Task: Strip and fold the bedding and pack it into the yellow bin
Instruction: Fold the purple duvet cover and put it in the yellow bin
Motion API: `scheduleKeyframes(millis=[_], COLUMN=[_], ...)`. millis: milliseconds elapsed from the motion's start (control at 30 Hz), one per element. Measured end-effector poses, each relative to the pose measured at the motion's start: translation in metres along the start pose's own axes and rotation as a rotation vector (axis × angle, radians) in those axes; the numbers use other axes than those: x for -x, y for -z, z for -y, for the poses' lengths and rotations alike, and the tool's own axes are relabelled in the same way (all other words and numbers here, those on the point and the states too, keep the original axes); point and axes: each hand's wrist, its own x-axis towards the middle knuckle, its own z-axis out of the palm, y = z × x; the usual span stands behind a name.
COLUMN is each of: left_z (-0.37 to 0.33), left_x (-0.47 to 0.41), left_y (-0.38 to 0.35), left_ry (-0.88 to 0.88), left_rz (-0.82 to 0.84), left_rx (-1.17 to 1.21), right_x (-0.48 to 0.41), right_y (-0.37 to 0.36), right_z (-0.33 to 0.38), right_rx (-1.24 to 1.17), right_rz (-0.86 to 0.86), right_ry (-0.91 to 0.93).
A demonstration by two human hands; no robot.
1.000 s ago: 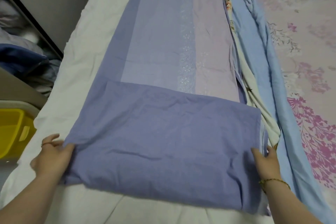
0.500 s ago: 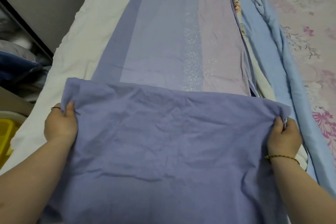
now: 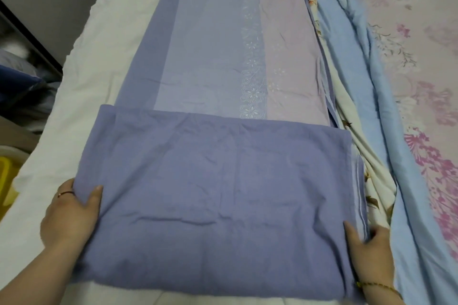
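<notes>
Half a second ago both hands were farther up the bed, holding up the far corners of the folded part. Now that part lies flat, and the hands are back at its near corners. The purple sheet [image 3: 223, 193] lies along the white bed [image 3: 99, 44], with its near end folded over on itself. The left hand [image 3: 71, 215] grips the sheet's left edge, thumb on top and fingers tucked under the cloth. The right hand [image 3: 369, 247] holds the right edge, thumb on top and fingers curled at the side. The yellow bin [image 3: 5, 176] stands beside the bed on the left. Only a small slice of it shows at the picture's edge, so what is in it cannot be seen. Just right of the purple sheet lie a white flowered cloth [image 3: 366, 156] and a bunched blue blanket [image 3: 359, 82], with a pink flowered sheet [image 3: 421, 32] past them. The purple sheet's far end is cut off at the top. Dark, blurry things [image 3: 19, 89] lie to the left of the bed and are hard to make out.
</notes>
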Motion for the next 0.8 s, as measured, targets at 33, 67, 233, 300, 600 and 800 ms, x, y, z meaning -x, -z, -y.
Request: scheduleKeyframes(millis=[33,67,233,300,600,800], left_z=[0.007,0.014,-0.001,-0.022,-0.043,-0.047], left_x=[0.007,0.015,0.079,0.119,0.183,0.184], left_y=[0.001,0.002,-0.017,-0.043,-0.105,-0.106], left_ry=[-0.009,-0.031,-0.371,-0.647,-0.693,-0.619], left_rz=[-0.003,-0.013,-0.008,0.088,0.387,0.387], left_rx=[-0.045,-0.104,-0.152,-0.143,-0.343,-0.341], right_x=[0.008,0.016,0.044,0.052,0.056,0.068], right_y=[0.002,0.003,0.012,0.016,0.033,0.036], right_z=[-0.008,-0.018,-0.041,-0.052,-0.079,-0.084], right_rx=[-0.039,-0.063,-0.223,-0.261,-0.278,-0.322], right_rz=[-0.002,0.001,-0.055,-0.078,-0.017,-0.039], right_ry=[-0.031,-0.028,-0.071,-0.092,-0.008,0.165])
